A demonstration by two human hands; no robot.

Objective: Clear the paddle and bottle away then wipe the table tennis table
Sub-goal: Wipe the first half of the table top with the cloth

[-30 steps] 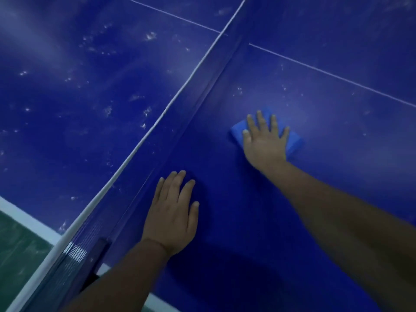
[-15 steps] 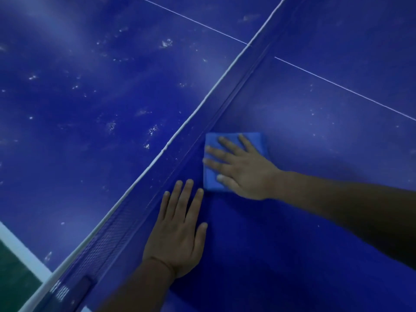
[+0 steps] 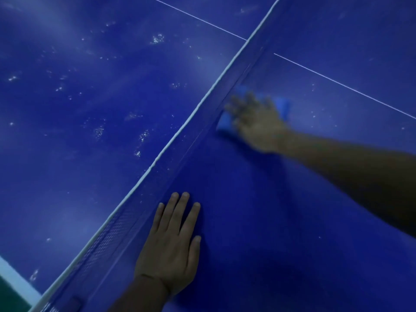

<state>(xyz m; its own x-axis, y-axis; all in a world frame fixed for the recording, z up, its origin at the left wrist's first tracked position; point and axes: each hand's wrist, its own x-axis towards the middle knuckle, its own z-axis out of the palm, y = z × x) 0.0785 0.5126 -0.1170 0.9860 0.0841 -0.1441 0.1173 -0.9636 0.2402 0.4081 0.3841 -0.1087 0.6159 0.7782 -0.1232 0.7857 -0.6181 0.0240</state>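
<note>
The dark blue table tennis table [image 3: 281,221] fills the view. My right hand [image 3: 256,122], blurred with motion, presses flat on a light blue folded cloth [image 3: 282,108] on the near half, right beside the net. My left hand [image 3: 171,246] lies flat, palm down, on the near half next to the net, holding nothing. No paddle or bottle is in view.
The net [image 3: 180,152] with its white top band runs diagonally from lower left to upper right. White specks and smudges [image 3: 143,136] dot the far half beyond it. A thin white centre line [image 3: 337,83] crosses the table. The white table edge [image 3: 13,278] and green floor show at bottom left.
My right hand has slid the cloth along the net, away from my left hand and farther up the table. My left hand stays planted in place.
</note>
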